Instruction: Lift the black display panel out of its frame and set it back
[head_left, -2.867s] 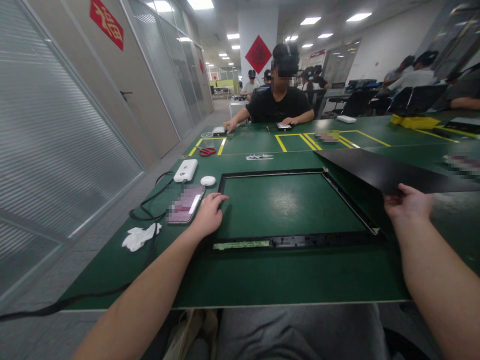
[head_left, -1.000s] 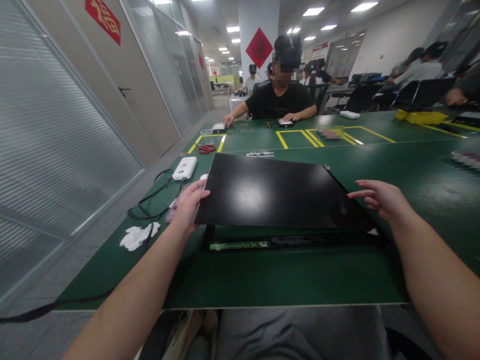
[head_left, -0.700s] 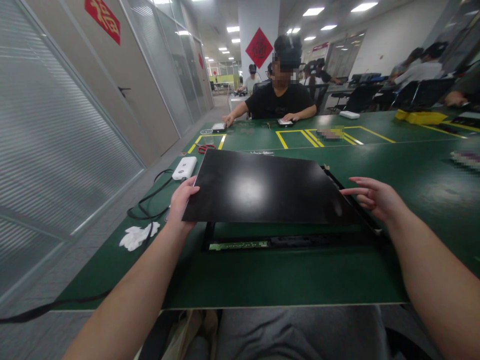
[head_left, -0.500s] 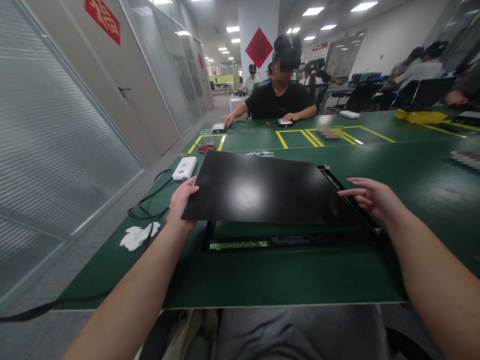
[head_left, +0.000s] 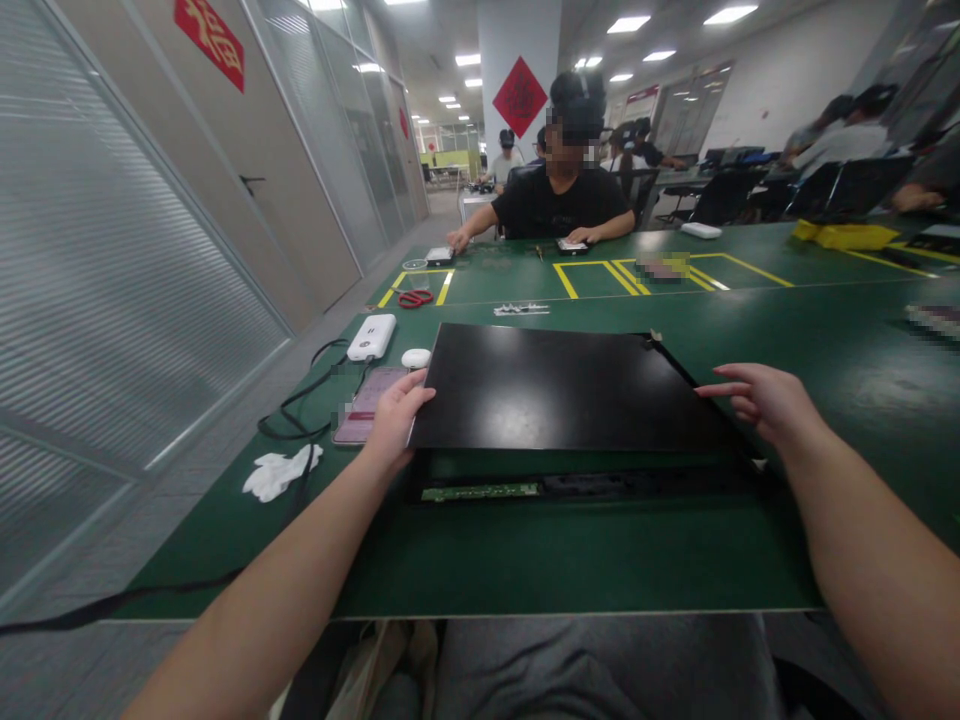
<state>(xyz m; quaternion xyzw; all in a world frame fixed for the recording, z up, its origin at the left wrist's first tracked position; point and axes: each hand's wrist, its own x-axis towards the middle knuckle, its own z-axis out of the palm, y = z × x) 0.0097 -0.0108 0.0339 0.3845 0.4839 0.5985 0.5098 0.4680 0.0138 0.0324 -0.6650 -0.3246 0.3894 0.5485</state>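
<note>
Ceiling lights [head_left: 628, 24] glow, glare whitens the black panel [head_left: 562, 395], and the view's edges stretch.

Panel [head_left: 540, 390]: over frame [head_left: 630, 485]. Frame: on bench [head_left: 570, 565]. Phone [head_left: 366, 408]: left of panel. Power bank [head_left: 372, 338]: behind phone. Scissors [head_left: 415, 298]: behind power bank, rightward. Tissue [head_left: 279, 474]: nearer than phone, leftward.

- Holds both bare forearms [head_left: 285, 570] forward, well apart
- Grips with the left hand [head_left: 394, 418], thumb [head_left: 421, 396] on top
- Points two right hand [head_left: 772, 402] fingers [head_left: 724, 390] inward, lower ones curled
</note>
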